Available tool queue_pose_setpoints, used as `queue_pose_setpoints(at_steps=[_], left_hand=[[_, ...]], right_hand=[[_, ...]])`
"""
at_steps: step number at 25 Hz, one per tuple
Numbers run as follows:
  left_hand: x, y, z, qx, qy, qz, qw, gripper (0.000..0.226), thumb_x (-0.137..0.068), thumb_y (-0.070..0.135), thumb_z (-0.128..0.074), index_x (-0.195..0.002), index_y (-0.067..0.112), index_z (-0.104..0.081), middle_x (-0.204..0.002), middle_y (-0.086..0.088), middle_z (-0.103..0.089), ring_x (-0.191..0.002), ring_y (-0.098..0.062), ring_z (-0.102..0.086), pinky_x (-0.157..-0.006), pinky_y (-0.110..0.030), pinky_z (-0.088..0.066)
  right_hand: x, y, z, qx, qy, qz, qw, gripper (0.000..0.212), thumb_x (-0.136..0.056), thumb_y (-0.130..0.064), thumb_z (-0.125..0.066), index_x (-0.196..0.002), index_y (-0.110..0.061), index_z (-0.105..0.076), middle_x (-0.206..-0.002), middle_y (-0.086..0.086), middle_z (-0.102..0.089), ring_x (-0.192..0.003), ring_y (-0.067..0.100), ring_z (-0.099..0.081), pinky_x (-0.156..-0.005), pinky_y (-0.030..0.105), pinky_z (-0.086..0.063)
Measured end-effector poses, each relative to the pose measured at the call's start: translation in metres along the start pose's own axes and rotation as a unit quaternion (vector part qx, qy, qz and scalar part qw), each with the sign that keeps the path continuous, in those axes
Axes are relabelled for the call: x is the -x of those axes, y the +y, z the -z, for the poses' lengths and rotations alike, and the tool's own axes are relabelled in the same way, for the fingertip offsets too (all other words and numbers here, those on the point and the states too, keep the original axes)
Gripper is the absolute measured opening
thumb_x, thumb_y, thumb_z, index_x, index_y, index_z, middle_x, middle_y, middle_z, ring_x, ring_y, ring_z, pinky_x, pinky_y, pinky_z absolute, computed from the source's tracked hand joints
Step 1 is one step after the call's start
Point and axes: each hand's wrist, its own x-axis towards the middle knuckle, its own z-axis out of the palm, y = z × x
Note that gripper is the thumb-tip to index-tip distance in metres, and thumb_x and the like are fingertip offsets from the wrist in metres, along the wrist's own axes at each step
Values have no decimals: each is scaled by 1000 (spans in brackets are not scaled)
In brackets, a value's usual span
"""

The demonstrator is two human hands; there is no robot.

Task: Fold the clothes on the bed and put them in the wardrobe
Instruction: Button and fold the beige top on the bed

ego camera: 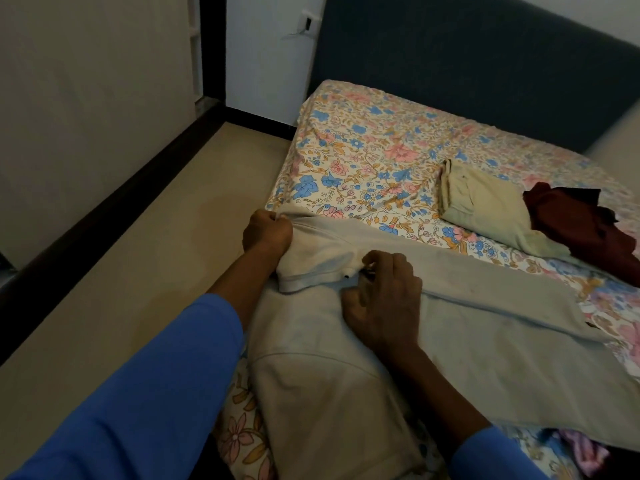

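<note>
Fingers of my left hand (267,233) clench the shoulder of the beige polo shirt (485,348) at the left edge of the bed (363,157); my right hand (381,299) pinches its collar. The shirt lies spread across the near end. Farther right, folded khaki trousers (485,206) touch a maroon garment (581,230).

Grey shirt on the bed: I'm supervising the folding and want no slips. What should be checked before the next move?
1. Left hand grips the grey shirt's edge: ok.
2. Right hand pinches fabric beside the collar: ok.
3. Folded khaki trousers lie apart from the shirt: ok.
4. Maroon garment folded: not ok, crumpled.
5. Wardrobe open: cannot tell, out of view.
</note>
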Motion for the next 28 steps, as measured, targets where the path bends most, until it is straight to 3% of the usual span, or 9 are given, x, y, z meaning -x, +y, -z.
queue_pose_setpoints(at_steps=[4,7,9,11,15,19,22,25,28], left_hand=[[40,-8,18,45,-79,22,996,67,-84,50,-75,-134,16,-47,-135,-5,-58,-120,-30,-60,-98,-38,-52],[71,-17,32,181,-146,38,972,67,-83,17,-84,-133,22,-40,-125,-1,-52,-111,-25,-60,-77,-46,-61],[77,-21,37,172,-119,19,978,74,-82,8,-83,-140,24,-41,-125,-1,-50,-111,-28,-59,-76,-47,-62],[75,-23,45,84,-67,-28,994,79,-72,17,-83,-140,29,-45,-129,-6,-55,-111,-31,-60,-86,-49,-61],[88,-17,54,-233,-102,-134,958,66,-75,25,-77,-136,30,-52,-135,-15,-49,-113,-36,-60,-86,-32,-46],[108,-5,59,-254,-188,-160,935,63,-79,25,-75,-136,32,-50,-143,-12,-35,-115,-32,-56,-89,-30,-44],[107,1,74,-203,-267,-204,920,65,-75,12,-81,-132,34,-58,-142,-2,-44,-123,-25,-53,-96,-35,-52],[95,8,77,-27,-327,-250,911,62,-75,-6,-81,-129,19,-66,-127,4,-65,-114,-17,-66,-96,-38,-59],[68,8,47,139,-209,-147,957,58,-78,-3,-81,-130,16,-62,-115,-5,-71,-104,-20,-72,-89,-37,-62]], right_hand=[[-3,2,1,19,-58,1,998,38,-88,-48,-64,-119,-26,-61,-107,-2,-56,-91,16,-52,-73,36,-50],[-14,-1,7,50,-53,68,995,28,-96,-43,-64,-115,-23,-71,-111,1,-58,-94,19,-56,-63,32,-50],[-22,2,20,11,-26,59,998,24,-95,-40,-66,-105,-20,-74,-110,0,-59,-96,17,-55,-62,30,-49],[-29,8,37,-21,-33,53,998,27,-89,-42,-67,-97,-17,-72,-104,-4,-58,-95,13,-50,-62,26,-43],[-30,12,49,73,-251,156,953,40,-85,-40,-68,-120,-22,-65,-114,-1,-60,-105,20,-53,-74,30,-44],[-29,12,38,78,-196,218,953,33,-89,-28,-67,-122,-24,-70,-118,2,-65,-101,21,-55,-75,34,-49],[-32,11,36,-56,-147,107,982,18,-94,-30,-63,-107,-24,-73,-102,-1,-72,-91,17,-62,-72,34,-52],[-52,12,33,-199,-156,-64,965,20,-102,-35,-58,-88,-26,-68,-77,-6,-70,-70,14,-66,-65,34,-54],[-73,21,19,-205,-149,-163,954,20,-99,-32,-62,-82,-23,-68,-75,-5,-69,-70,13,-64,-69,32,-49]])
